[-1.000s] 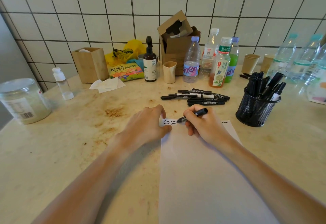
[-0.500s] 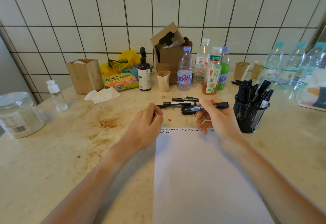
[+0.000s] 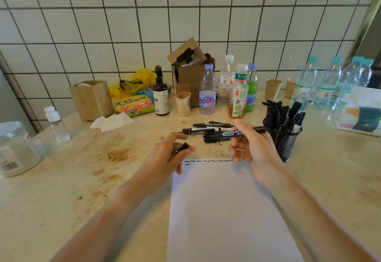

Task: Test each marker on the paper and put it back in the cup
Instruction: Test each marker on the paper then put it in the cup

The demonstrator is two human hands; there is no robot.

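Lifted off the paper, the right hand now pinches the light, stiff marker mid-barrel beside the cup, while the left hand pinches what looks like its cap.

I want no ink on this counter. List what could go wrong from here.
1. The marker in the right hand looks uncapped while the left hand pinches the cap; a missed recapping could ink fingers.
2. The mesh cup is already crowded, so pushing it in may tip the cup.
3. It could get mixed with the loose markers.
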